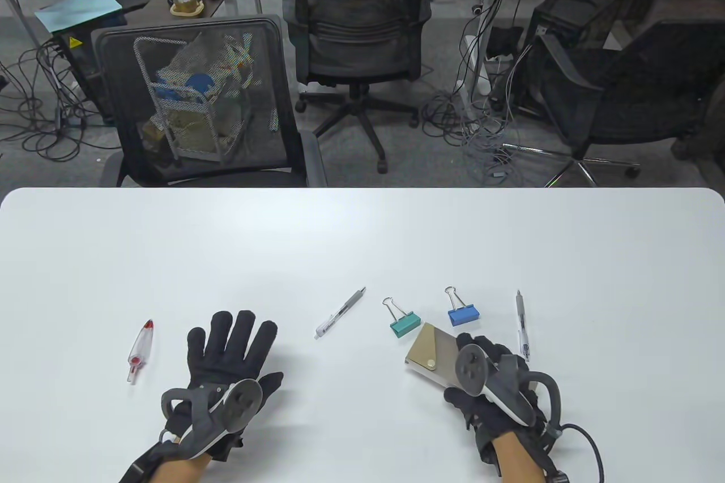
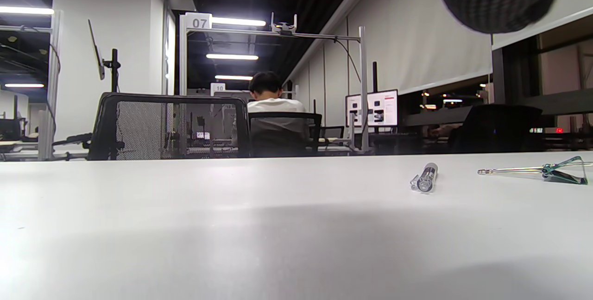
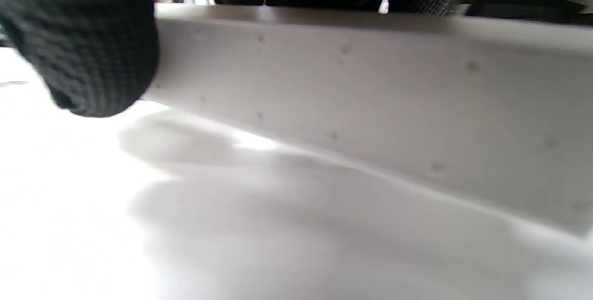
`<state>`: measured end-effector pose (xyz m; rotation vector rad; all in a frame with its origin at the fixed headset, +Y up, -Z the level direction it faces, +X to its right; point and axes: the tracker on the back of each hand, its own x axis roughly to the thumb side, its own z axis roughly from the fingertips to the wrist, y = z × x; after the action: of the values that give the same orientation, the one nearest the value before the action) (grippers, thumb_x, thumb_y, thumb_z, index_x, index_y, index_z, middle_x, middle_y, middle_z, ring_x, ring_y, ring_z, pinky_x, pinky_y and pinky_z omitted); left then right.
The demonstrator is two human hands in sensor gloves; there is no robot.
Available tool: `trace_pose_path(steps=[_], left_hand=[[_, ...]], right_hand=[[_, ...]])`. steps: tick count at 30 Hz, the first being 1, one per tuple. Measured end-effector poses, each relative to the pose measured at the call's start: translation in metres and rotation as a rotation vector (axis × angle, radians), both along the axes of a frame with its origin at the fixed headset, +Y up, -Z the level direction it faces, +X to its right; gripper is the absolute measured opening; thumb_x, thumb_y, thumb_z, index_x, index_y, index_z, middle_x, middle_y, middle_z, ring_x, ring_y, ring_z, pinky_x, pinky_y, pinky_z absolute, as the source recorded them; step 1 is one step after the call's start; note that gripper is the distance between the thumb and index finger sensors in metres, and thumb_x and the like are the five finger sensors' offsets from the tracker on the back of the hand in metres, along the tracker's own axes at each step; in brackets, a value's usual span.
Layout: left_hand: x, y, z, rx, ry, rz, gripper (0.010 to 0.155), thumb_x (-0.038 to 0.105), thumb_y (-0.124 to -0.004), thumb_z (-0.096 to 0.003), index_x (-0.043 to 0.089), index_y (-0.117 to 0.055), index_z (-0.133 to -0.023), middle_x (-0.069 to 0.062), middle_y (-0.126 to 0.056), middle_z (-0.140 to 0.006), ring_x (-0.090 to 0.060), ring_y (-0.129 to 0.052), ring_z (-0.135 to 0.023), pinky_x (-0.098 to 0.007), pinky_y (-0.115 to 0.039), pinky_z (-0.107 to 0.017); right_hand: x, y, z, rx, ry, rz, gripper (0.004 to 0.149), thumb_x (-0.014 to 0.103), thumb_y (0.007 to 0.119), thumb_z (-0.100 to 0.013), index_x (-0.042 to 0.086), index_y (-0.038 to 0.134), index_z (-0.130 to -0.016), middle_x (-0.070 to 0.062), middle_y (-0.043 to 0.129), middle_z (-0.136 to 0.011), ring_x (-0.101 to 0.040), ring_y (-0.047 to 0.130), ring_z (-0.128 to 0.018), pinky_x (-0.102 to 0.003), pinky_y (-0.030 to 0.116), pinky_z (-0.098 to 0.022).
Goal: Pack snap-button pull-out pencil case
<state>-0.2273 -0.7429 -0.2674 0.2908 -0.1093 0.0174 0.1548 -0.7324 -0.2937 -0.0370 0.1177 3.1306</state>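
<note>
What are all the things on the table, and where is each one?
case: 1, tan flap with a snap, white body, right front, under the right hand
clips: 2, teal and blue, just behind the case
pens: 2, clear and white, one mid-table, one at far right
tube: 1, clear with a red tip, far left
table: 1, white
left hand: black glove, flat, fingers spread, holds nothing
right hand: black glove, grips the case
</note>
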Motion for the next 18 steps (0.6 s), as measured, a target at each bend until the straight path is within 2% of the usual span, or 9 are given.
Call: trace_pose_path(steps=[6, 9, 14, 18], left_hand=[[-0.001, 0.001, 0.0, 0.0, 0.002, 0.007, 0.089, 0.069, -0.074, -0.0335, 0.054, -0.029, -0.109, 0.014, -0.029, -0.124, -0.028, -0.024, -0.122, -0.063, -0.022, -0.086], [-0.002, 0.001, -0.001, -0.005, 0.001, 0.019, 0.089, 0.069, -0.074, -0.0336, 0.054, -0.029, -0.109, 0.014, -0.029, -0.124, -0.029, -0.024, -0.122, -0.063, -0.023, -0.085], [-0.004, 0.001, -0.002, -0.014, 0.009, 0.029, 0.089, 0.069, -0.074, -0.0336, 0.054, -0.029, -0.109, 0.014, -0.029, -0.124, -0.029, -0.024, -0.122, -0.063, -0.023, -0.085], [-0.006, 0.001, -0.002, -0.018, 0.012, 0.036, 0.089, 0.069, -0.074, -0.0335, 0.054, -0.029, -0.109, 0.014, -0.029, -0.124, -0.029, -0.024, -0.122, -0.063, -0.023, -0.085]], right_hand=[[-0.062, 0.008, -0.005, 0.015, 0.103, -0.041, 0.09, 0.06, 0.09, -0.028, 0.043, 0.047, -0.105, 0.011, 0.056, -0.117, -0.025, 0.063, -0.107, -0.054, 0.053, -0.081], [-0.092, 0.008, -0.007, 0.003, 0.207, -0.022, 0.09, 0.06, 0.091, -0.028, 0.044, 0.047, -0.105, 0.012, 0.055, -0.117, -0.024, 0.062, -0.108, -0.054, 0.052, -0.082], [-0.141, -0.001, -0.008, -0.03, 0.348, 0.023, 0.089, 0.06, 0.091, -0.028, 0.046, 0.047, -0.104, 0.015, 0.055, -0.117, -0.022, 0.061, -0.108, -0.053, 0.052, -0.083], [-0.158, -0.013, -0.009, -0.072, 0.371, 0.039, 0.089, 0.059, 0.091, -0.028, 0.047, 0.047, -0.104, 0.017, 0.055, -0.117, -0.021, 0.061, -0.109, -0.053, 0.052, -0.083]])
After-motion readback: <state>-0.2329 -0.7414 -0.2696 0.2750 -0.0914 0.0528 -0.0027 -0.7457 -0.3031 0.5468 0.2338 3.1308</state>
